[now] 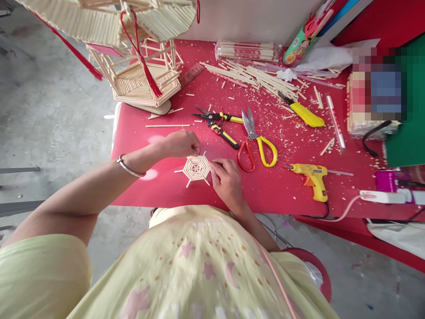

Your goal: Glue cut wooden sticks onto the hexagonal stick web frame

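A small hexagonal web of pale wooden sticks (pixel 195 169), its spokes poking out past the rim, lies just above the red tabletop or on it; I cannot tell which. My right hand (pixel 228 180) pinches the web's right side between thumb and fingers. Over its upper edge, my left hand (pixel 182 143) is closed with fingers curled down, and whatever it grips is hidden. Behind the hands lie black-and-yellow pliers (pixel 221 128) and scissors (pixel 255 137) with one red and one yellow handle. A single stick (pixel 168 126) rests left of the pliers.
A stick-built pavilion model (pixel 142 84) with red tassels stands at the back left. Loose sticks (pixel 259 77) and scraps litter the back. On the right are a yellow utility knife (pixel 307 114), a yellow glue gun (pixel 314 179) and a white power strip (pixel 381 196).
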Demonstrator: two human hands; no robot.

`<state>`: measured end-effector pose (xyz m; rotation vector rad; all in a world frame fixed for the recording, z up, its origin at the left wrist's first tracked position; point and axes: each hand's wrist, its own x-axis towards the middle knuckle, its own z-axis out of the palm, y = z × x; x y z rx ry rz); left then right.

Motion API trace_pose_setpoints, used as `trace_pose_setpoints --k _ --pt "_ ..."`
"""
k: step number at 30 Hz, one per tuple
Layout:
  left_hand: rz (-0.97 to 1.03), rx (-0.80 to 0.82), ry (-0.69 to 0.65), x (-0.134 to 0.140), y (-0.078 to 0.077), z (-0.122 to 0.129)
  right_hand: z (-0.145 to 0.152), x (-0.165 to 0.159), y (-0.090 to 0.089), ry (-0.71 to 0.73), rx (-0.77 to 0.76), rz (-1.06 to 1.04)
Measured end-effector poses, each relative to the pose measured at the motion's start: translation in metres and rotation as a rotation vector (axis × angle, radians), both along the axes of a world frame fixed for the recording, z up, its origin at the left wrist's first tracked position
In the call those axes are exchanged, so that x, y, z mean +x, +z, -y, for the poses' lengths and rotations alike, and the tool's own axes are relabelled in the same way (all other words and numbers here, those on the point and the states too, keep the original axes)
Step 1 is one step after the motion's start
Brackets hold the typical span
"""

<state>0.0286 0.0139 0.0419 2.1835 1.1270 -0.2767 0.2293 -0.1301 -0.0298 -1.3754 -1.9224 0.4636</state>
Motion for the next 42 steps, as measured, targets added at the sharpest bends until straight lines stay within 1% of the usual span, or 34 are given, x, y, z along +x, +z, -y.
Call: trace_pose_setpoints --k 11,25,32,42 --pt "0.028 0.007 0.025 -0.002 -0.004 0.001 0.000 0.000 0.000 0.001 0.018 0.001" --pt "0.007 0.034 0.006 -0.002 -0.005 0.002 0.000 -0.001 0.000 -0.011 0.039 0.023" --pt "0.017 0.023 0.014 -0.002 -0.004 0.002 0.000 -0.001 0.001 -0.010 0.007 0.029" --pt "0.065 0.040 0.008 -0.006 -0.012 0.001 0.001 0.000 0.000 -0.009 -0.005 0.035"
